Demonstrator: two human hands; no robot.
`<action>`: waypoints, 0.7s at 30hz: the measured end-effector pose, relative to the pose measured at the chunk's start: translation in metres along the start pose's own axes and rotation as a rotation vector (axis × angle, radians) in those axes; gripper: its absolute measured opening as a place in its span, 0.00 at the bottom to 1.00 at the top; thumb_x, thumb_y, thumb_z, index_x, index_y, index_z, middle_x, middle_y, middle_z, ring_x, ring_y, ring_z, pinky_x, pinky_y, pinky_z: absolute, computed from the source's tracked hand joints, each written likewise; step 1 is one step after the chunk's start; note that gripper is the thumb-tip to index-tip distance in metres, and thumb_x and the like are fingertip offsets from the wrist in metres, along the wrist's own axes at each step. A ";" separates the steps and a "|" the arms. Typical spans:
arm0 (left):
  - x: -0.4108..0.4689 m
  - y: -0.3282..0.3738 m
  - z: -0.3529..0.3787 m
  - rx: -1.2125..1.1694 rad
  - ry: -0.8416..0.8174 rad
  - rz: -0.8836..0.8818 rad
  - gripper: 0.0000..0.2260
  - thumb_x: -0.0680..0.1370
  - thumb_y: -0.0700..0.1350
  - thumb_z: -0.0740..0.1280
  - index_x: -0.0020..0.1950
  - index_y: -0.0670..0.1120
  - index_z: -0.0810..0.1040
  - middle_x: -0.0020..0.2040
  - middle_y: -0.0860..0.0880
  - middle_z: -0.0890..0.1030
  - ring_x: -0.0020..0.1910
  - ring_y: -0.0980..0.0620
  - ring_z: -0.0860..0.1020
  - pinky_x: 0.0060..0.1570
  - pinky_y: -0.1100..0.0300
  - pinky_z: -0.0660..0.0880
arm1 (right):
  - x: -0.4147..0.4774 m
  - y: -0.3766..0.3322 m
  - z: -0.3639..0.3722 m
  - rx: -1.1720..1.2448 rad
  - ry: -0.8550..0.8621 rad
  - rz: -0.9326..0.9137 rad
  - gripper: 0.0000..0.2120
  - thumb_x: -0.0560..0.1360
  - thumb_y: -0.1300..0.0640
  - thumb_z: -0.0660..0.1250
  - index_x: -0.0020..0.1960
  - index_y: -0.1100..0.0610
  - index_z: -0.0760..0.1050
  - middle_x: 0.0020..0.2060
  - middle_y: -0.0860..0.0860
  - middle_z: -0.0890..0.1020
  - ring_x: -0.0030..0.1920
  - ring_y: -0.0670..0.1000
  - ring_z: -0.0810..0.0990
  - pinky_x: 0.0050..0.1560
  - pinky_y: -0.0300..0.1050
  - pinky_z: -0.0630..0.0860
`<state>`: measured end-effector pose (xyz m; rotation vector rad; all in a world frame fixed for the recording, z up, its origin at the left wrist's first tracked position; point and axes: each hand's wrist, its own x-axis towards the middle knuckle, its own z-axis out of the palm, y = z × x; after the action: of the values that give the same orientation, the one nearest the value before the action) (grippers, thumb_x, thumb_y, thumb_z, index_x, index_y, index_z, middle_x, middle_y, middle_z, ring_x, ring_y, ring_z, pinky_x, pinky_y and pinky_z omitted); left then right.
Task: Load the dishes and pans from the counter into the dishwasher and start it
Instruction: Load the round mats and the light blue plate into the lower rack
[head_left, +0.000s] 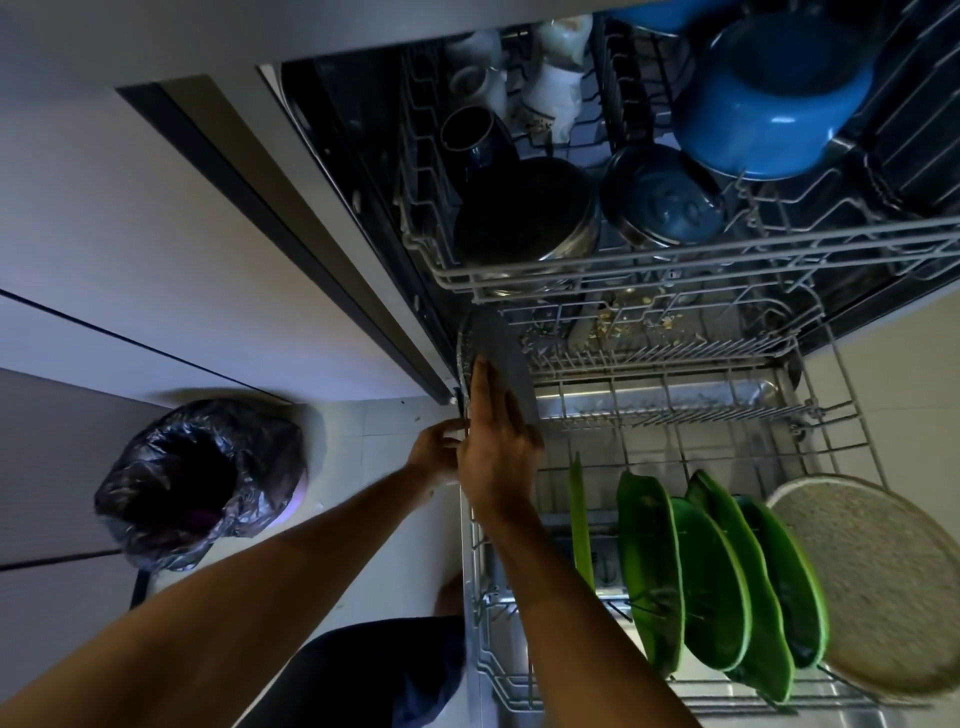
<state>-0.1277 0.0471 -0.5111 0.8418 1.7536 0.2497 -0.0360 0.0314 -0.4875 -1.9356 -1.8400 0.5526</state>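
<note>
A grey speckled plate stands on edge at the left side of the pulled-out lower rack. My right hand lies flat against its face, and my left hand grips its near rim from the outer side. Several green plates stand upright in the rack's near rows, with a pale speckled plate at the right end. The upper rack holds a blue pot, a blue lidded pot, a dark pan, a dark cup and white mugs.
A bin lined with a black bag stands on the floor to the left. White cabinet fronts run along the left. Food crumbs lie on the dishwasher's floor. My knee is below the arms.
</note>
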 end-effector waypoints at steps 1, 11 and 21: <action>-0.001 0.001 0.000 0.011 0.007 0.000 0.21 0.78 0.38 0.68 0.71 0.46 0.71 0.62 0.46 0.77 0.62 0.48 0.74 0.48 0.61 0.74 | -0.002 0.001 0.005 -0.011 -0.009 -0.016 0.38 0.74 0.56 0.67 0.80 0.54 0.56 0.71 0.57 0.74 0.61 0.58 0.81 0.48 0.61 0.82; -0.002 -0.001 -0.003 -0.025 0.016 -0.039 0.12 0.78 0.35 0.67 0.59 0.44 0.73 0.46 0.51 0.77 0.45 0.56 0.77 0.31 0.68 0.74 | -0.024 0.009 0.025 -0.036 -0.093 0.010 0.32 0.78 0.53 0.58 0.80 0.55 0.55 0.74 0.59 0.70 0.64 0.61 0.79 0.51 0.62 0.81; -0.003 0.000 -0.001 -0.156 -0.035 -0.057 0.23 0.79 0.29 0.61 0.72 0.45 0.71 0.46 0.44 0.82 0.45 0.48 0.83 0.41 0.59 0.81 | -0.030 0.039 0.002 0.024 0.062 0.100 0.29 0.74 0.60 0.63 0.75 0.55 0.69 0.67 0.50 0.78 0.36 0.52 0.85 0.35 0.40 0.79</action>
<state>-0.1285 0.0453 -0.5089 0.6787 1.6990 0.3272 -0.0057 0.0002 -0.5103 -2.0144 -1.6989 0.5371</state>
